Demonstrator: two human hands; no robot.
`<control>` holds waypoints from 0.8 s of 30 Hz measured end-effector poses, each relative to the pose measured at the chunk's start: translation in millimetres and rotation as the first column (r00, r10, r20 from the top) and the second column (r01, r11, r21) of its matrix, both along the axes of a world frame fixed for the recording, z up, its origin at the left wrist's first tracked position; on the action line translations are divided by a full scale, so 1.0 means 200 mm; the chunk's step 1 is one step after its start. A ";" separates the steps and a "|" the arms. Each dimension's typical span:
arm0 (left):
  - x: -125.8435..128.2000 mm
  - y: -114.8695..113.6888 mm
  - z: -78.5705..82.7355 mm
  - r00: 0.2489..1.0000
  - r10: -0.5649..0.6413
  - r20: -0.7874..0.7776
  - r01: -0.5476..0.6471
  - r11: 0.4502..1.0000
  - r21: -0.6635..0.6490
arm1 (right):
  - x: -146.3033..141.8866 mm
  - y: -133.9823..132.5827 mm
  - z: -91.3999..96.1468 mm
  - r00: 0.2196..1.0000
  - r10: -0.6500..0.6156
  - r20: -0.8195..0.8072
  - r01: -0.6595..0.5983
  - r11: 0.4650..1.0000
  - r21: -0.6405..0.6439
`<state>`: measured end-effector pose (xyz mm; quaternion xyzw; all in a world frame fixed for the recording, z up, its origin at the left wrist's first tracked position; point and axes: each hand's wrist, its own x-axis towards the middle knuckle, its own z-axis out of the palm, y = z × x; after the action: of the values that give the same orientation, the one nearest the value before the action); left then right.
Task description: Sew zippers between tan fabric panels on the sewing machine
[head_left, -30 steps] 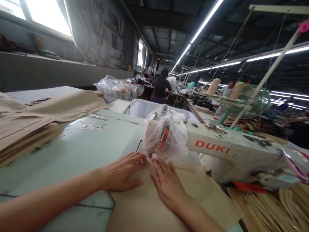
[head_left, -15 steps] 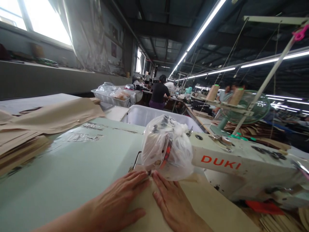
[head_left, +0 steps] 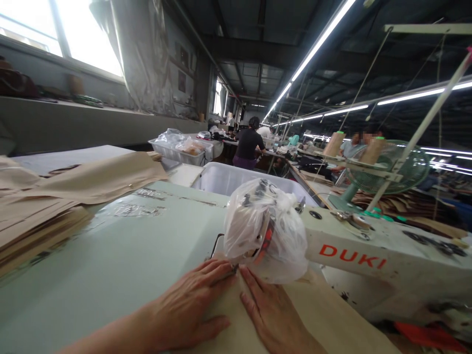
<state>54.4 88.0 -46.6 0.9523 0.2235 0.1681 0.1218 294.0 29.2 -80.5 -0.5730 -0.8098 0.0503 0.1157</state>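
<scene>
Both my hands lie flat on a beige fabric piece [head_left: 232,319] on the sewing machine's table. My left hand [head_left: 191,300] presses on its left side, fingers stretched toward the needle area, thumb apart. On the other side my right hand [head_left: 275,307] rests with fingers extended, its tips close to the left fingertips. Just beyond them stands the sewing machine [head_left: 352,256], its head wrapped in a clear plastic bag [head_left: 265,226]. The presser foot is mostly hidden by the bag and my fingertips. The fabric runs under the machine arm to the right.
Stacked beige pieces [head_left: 40,231] lie at the left of the pale green table [head_left: 121,260]. Behind the machine stands a white plastic bin [head_left: 236,179]. Thread cones [head_left: 335,144] and a green fan [head_left: 398,167] are at right. A person in black [head_left: 249,145] works farther back.
The whole view has shifted slightly, so things appear a little to the right and lower. My hands keep nearly the same pose on the fabric by the machine head.
</scene>
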 end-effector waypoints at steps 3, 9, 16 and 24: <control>0.00 -0.01 0.01 1.000 0.011 -0.024 -0.011 1.000 -0.019 | 0.01 0.00 -0.01 1.000 0.003 0.009 -0.003 1.000 0.007; 0.00 -0.02 0.03 0.998 0.012 -0.063 -0.015 0.999 -0.044 | 0.00 0.00 0.00 1.000 0.011 0.001 -0.011 1.000 0.001; -0.01 0.01 -0.03 0.999 -0.026 -0.041 0.026 1.000 0.004 | -0.02 -0.01 0.02 0.999 -0.014 -0.032 0.014 1.000 0.003; -0.07 0.07 -0.24 0.997 -0.014 0.081 -0.008 0.963 0.269 | -0.03 -0.05 0.08 0.994 -0.032 -0.101 0.033 0.999 0.014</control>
<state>40.0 101.5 -94.9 0.9527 0.1919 0.2357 0.0006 287.1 19.9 -64.5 -0.5819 -0.7938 0.0711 0.1617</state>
